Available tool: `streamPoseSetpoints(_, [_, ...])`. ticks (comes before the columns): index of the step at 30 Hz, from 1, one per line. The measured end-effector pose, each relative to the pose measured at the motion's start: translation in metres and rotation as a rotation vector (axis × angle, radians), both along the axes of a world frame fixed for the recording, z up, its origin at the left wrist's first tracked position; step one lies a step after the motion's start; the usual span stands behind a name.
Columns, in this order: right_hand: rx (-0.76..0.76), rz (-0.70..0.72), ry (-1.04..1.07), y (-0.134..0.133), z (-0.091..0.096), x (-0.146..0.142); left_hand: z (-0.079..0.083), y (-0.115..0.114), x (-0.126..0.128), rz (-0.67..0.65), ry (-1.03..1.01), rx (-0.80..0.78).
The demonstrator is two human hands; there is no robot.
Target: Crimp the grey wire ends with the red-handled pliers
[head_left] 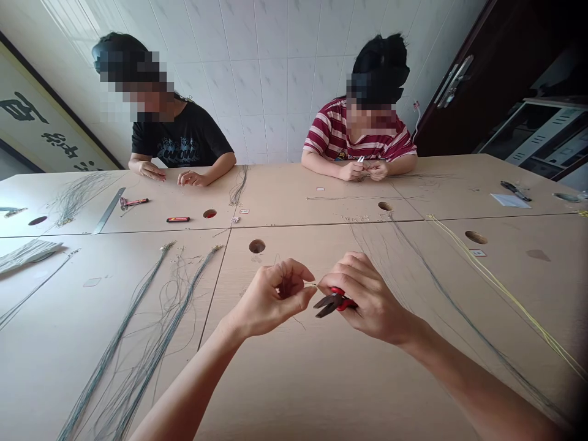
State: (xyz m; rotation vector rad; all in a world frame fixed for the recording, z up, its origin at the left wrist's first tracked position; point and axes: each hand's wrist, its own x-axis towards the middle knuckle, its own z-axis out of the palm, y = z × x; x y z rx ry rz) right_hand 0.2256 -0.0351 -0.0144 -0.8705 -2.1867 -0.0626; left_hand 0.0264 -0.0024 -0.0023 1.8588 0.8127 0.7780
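My left hand is closed in a pinch on a thin wire above the middle of the table. Red-handled pliers sit in my right hand, their dark jaws apart and pointing left. The fingertips of my right hand also meet the wire's other end, close to my left fingers. A loose strand hangs below my left hand. Left of my hands lie two long bundles of grey-green wires, with small pale pieces at their far ends.
Another grey-green bundle and a yellow bundle run along the right. Round holes pierce the table. Across it sit a person in black and a person in stripes. A metal ruler and a red marker lie far left.
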Motion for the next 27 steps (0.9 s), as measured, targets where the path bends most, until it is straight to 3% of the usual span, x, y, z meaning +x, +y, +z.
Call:
streamPoseSetpoints(18, [-0.03, 0.015, 0.063, -0.0023, 0.001, -0.0017, -0.0005, -0.0008, -0.0035, -0.026, 0.002, 0.005])
streamPoseSetpoints(27, [0.019, 0.005, -0.005, -0.004, 0.0034, -0.0003, -0.0002, 0.002, -0.0033, 0.002, -0.052, 0.17])
